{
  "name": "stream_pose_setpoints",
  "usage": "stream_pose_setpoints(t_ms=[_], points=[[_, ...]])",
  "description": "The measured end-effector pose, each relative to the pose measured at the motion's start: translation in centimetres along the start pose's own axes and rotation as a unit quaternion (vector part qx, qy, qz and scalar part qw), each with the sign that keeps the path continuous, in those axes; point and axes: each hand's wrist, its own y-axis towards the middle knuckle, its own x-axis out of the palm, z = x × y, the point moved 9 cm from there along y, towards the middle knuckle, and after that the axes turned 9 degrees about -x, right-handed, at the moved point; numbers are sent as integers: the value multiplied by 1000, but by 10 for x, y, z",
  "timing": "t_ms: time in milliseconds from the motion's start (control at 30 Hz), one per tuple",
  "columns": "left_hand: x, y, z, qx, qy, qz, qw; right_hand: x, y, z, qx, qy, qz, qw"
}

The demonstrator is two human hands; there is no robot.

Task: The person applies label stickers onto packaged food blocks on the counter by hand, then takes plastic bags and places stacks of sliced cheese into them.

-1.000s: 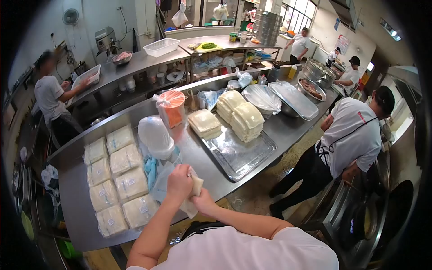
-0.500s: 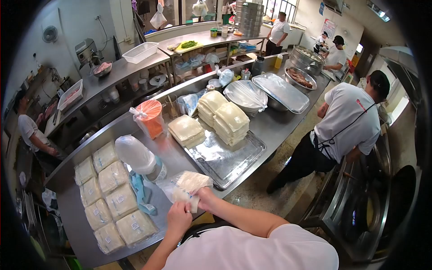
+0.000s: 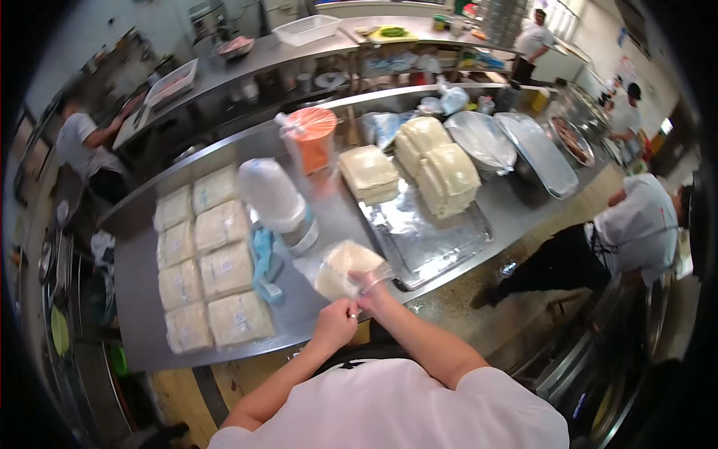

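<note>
Near the table's front edge, a clear plastic bag (image 3: 308, 263) surrounds a stack of pale dough wrappers (image 3: 340, 269). My right hand (image 3: 372, 292) grips the stack at its near right side, with thumb and fingers partly covered by plastic. Closed at the near end of the bag is my left hand (image 3: 336, 322), a ring on one finger; it pinches the bag's edge. Left of the bag lies a blue plastic strip (image 3: 264, 262), beside an upright container covered with white plastic bags (image 3: 269, 196). Several packed bags of wrappers (image 3: 226, 271) lie in two columns farther left.
A metal tray (image 3: 426, 251) holds tall stacks of unwrapped wrappers (image 3: 446, 178). Behind stands a bagged orange container (image 3: 310, 138). Covered bowls (image 3: 481, 141) line the table's right part. A co-worker (image 3: 636, 224) stands close on the right, another (image 3: 86, 150) at left.
The head view has turned, so the table appears shifted right. My right hand and the bagged wrappers have tilted, the stack showing more of its flat face. My left hand stays at the bag's near end.
</note>
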Motion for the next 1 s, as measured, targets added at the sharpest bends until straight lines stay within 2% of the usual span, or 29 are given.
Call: stream_pose_setpoints(t_ms=[33, 133, 267, 367, 467, 567, 633, 800, 867, 967, 1000], points=[[6, -3, -8, -16, -8, -20, 1000, 4, -9, -7, -12, -24, 22, 999], [20, -7, -23, -35, 60, -41, 997, -17, 10, 20, 77, -40, 30, 996], [31, -7, -46, -19, 101, -41, 994, -11, 5, 36, 144, -9, 20, 989], [14, -15, -14, -18, 22, -46, 999, -33, 20, 47, 133, -51, 82, 986], [12, -16, -21, -2, 32, -25, 999, 2, 3, 40, 167, -37, 65, 983], [16, -22, -23, -13, 21, -46, 999, 15, -6, 31, 114, -64, 47, 990], [5, -20, -4, 23, -6, -17, 1000, -20, 11, 42, 81, -96, 47, 991], [9, -29, -13, 35, -40, -27, 998, -35, 34, 57, 149, -109, 51, 981], [11, -31, -6, 60, -32, -42, 997, 18, -10, 28, 94, -94, 62, 989], [-1, -29, 14, 81, -58, -37, 994, -19, 35, 65, 94, -5, -14, 995], [2, -30, 13, 86, -63, -47, 993, -10, 28, 61, 95, -9, -12, 995]])
